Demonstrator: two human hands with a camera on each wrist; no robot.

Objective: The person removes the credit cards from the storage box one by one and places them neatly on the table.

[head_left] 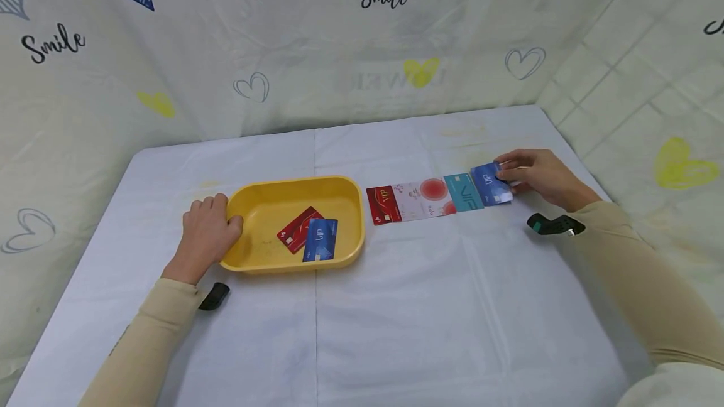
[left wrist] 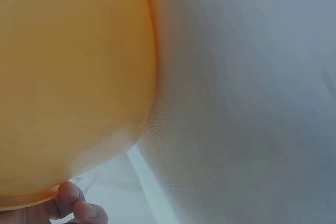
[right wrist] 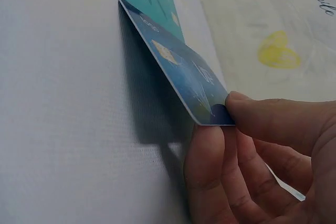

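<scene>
A blue VIP card (right wrist: 181, 64) is pinched at one edge between the thumb and fingers of my right hand (head_left: 540, 173). Its held edge is tilted up off the cloth, while the far edge meets a teal card (head_left: 465, 193). Left of the teal card, a white card with red circles (head_left: 424, 198) and a red VIP card (head_left: 384, 205) continue the row. My left hand (head_left: 208, 234) grips the left rim of a yellow tray (head_left: 249, 259). Inside the tray, a blue card (head_left: 320, 239) partly covers a red card (head_left: 296, 229).
A white cloth (head_left: 396, 319) covers the table. Behind it hangs a curtain (head_left: 317, 36) printed with hearts and "Smile". On each wrist sits a black strap, the left one (head_left: 215, 296) near the table's front left.
</scene>
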